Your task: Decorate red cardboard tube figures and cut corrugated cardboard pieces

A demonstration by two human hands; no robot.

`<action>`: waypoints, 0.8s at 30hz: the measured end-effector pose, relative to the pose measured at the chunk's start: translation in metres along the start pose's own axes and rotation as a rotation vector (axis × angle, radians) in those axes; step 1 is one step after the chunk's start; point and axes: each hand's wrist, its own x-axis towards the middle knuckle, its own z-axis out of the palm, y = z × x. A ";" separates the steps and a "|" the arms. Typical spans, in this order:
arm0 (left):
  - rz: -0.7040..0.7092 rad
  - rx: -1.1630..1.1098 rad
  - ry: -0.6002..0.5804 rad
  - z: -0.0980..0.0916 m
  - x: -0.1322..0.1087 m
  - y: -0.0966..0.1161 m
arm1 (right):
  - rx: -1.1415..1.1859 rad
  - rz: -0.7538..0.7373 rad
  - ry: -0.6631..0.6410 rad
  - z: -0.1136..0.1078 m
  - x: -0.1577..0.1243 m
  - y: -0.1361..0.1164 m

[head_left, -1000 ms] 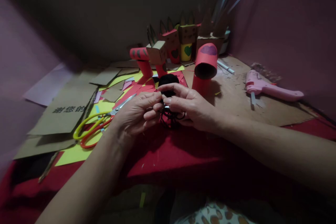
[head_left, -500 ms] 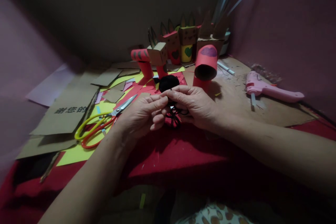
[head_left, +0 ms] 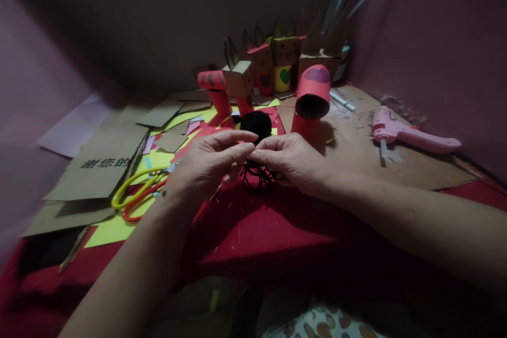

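Note:
My right hand (head_left: 293, 161) is closed in a pinch on black yarn, from which a loose bundle of loops (head_left: 257, 177) hangs below the fingertips. Close against it, my left hand (head_left: 212, 163) has thumb and fingers bent at the same strand, its index finger raised a little above the thumb. The strand between the fingertips is too dark and small to follow. Just beyond both hands lies a round ball of black yarn (head_left: 256, 123) on red paper. To the left, partly behind my left wrist, are scissors (head_left: 138, 195) with yellow and red handles.
Red tube figures (head_left: 312, 90) and box-headed figures with pointed ears (head_left: 285, 53) stand at the back. A pink glue gun (head_left: 412, 134) rests on cardboard (head_left: 352, 153) at right, near a white stick (head_left: 343, 100). Cardboard sheets (head_left: 99, 158) and yellow paper (head_left: 106, 232) cover the left.
My left hand's index finger has lifted away from its thumb, and that hand now covers the scissor blades. The yarn loops hang slightly more to the left. My right hand still pinches.

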 end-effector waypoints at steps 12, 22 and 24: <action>0.244 -0.024 0.232 0.008 0.000 -0.005 | 0.179 0.088 -0.115 -0.001 0.004 0.003; 0.272 -0.191 0.189 0.005 -0.004 0.002 | 0.212 0.152 -0.221 -0.001 0.008 0.004; 0.282 -0.158 0.192 0.003 -0.002 0.002 | 0.193 0.176 -0.258 -0.002 0.009 0.003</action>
